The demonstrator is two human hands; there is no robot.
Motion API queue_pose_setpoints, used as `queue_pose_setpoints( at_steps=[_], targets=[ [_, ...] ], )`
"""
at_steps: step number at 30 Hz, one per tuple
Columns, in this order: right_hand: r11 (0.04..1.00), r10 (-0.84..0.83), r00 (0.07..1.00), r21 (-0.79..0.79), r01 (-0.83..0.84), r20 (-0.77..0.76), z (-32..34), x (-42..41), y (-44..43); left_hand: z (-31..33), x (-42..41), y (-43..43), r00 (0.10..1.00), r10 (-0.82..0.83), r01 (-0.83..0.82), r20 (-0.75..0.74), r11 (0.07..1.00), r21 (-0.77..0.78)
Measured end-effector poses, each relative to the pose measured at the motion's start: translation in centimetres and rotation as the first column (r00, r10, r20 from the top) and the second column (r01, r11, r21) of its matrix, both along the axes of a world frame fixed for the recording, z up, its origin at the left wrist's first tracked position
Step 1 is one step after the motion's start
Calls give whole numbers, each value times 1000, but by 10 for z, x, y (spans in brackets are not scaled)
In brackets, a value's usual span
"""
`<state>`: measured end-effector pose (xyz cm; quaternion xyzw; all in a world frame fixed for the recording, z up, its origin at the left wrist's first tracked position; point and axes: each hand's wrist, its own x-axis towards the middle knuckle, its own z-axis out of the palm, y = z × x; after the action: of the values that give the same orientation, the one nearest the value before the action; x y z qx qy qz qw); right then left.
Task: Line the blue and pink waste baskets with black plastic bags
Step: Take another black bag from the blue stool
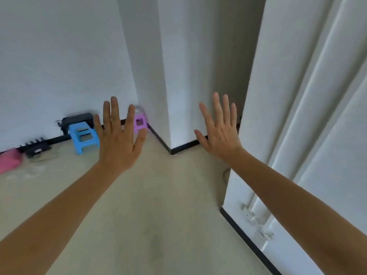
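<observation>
Two stools [84,138] stand on beige floor [158,205] by white walls [59,66].

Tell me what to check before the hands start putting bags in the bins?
1. Left hand free: ok, open with fingers spread, holding nothing.
2. Right hand free: ok, open and holding nothing.
3. Black bag ready: not ok, none in view.
4. Blue basket found: not ok, only a blue stool stands by the wall.
5. Pink basket found: cannot tell, a pink thing at the left edge is cut off and blurred.
6. Floor ahead free to walk: ok.
</observation>
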<state>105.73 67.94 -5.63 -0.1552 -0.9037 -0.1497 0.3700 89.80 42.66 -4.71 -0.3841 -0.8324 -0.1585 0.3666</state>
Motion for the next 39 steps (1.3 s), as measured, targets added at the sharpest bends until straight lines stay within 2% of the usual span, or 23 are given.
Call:
queue_pose_setpoints(
  at_steps=[5,10,15,22,25,27,32,39],
  targets=[
    [964,264,964,22,-264,-11,9,-197,-123,5,-121,-157,965,260,-259,-10,963,71],
    [901,433,901,11,-433,24,5,-339,-217,2,-220,-233,926,378,-378,3,926,24],
    [852,519,852,44,-522,63,-13,-448,-235,-14,-323,-236,915,400,-401,40,916,4],
    [899,435,895,10,-438,96,-38,-636,-173,-24,-509,-181,898,440,-438,14,897,-53],
    [907,421,902,-28,-421,95,-32,-717,-145,-13,-586,-160,882,467,-465,57,884,-51],
    [901,430,896,6,-434,109,-23,-779,-131,-6,-640,-153,879,477,-474,26,878,-69],
    [891,454,884,-29,-454,110,-8,-926,-131,-2,-768,-166,867,498,-496,-4,864,-89],
    [868,490,857,2,-496,159,-33,-1139,-164,-27,-972,-200,852,524,-520,-1,844,-135]
  ],
)
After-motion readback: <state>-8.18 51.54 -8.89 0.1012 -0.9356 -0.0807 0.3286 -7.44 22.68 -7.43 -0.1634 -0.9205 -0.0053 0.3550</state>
